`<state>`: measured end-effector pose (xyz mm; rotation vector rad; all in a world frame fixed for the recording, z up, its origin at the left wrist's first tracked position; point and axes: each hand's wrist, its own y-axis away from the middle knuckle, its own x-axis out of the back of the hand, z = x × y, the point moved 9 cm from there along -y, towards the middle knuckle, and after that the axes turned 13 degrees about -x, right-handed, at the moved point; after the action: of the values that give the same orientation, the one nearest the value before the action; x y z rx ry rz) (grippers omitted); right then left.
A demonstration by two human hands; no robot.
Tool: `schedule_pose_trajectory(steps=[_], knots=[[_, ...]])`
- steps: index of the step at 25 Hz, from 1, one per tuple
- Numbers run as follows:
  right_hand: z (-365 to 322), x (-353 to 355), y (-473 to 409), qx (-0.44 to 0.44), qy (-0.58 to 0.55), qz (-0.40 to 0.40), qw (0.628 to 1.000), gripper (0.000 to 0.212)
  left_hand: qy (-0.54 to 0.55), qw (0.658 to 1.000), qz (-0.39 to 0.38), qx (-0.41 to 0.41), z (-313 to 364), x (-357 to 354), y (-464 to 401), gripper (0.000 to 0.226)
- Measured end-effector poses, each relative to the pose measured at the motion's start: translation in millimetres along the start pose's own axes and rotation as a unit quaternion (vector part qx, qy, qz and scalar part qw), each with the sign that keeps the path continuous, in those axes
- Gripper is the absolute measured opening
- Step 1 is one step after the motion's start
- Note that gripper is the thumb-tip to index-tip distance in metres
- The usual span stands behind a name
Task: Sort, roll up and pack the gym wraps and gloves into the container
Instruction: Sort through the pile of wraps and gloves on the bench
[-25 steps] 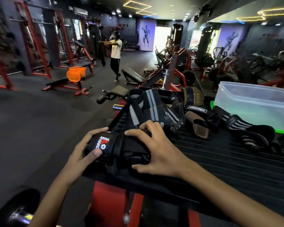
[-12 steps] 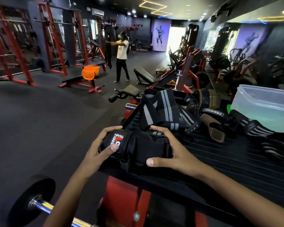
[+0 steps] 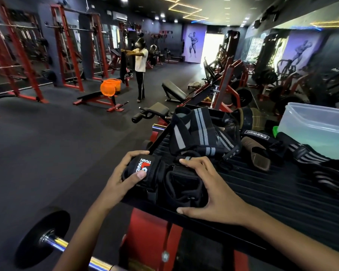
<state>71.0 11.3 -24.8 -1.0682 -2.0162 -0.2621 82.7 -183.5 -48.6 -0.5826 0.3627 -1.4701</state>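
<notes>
A black gym glove (image 3: 172,182) with a red and white "Train Hard" label lies at the near left corner of a black ribbed platform (image 3: 272,196). My left hand (image 3: 123,178) grips its labelled wrist end, thumb on the label. My right hand (image 3: 209,190) curls round the glove's other end, fingers over the top and thumb at the front. Behind lie black wraps with grey stripes (image 3: 200,132), brown leather grips (image 3: 256,153) and more striped wraps (image 3: 309,157). A clear plastic container (image 3: 317,126) stands at the back right.
A barbell with a black plate (image 3: 43,237) juts out at lower left below the platform's red frame (image 3: 145,237). A person (image 3: 140,69) stands across the gym floor near a bench with orange baskets (image 3: 109,88). Red racks and machines line the room.
My right hand has spread wider over the glove, its thumb dropping to the front edge. The view has tilted up and shifted slightly; my left hand keeps its grip on the labelled end.
</notes>
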Motion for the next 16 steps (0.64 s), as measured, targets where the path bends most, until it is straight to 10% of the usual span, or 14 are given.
schedule_pose_trajectory(steps=[7, 12, 16], knots=[[-4.0, 20.2, -3.4, 0.022, 0.027, 0.055, 0.998, 0.073, -0.005, 1.0, -0.011, 0.008, -0.2, 0.3, 1.1, 0.079], [-20.4, 15.0, 2.5, 0.166, 0.319, 0.143, 0.922, 0.075, -0.006, 1.0, -0.007, 0.01, -2.6, 1.6, 2.0, 0.077], [-17.5, 32.2, 2.9, 0.083, -0.042, 0.018, 0.996, 0.059, -0.001, 1.0, -0.003, 0.008, -2.9, 1.0, 2.0, 0.075]])
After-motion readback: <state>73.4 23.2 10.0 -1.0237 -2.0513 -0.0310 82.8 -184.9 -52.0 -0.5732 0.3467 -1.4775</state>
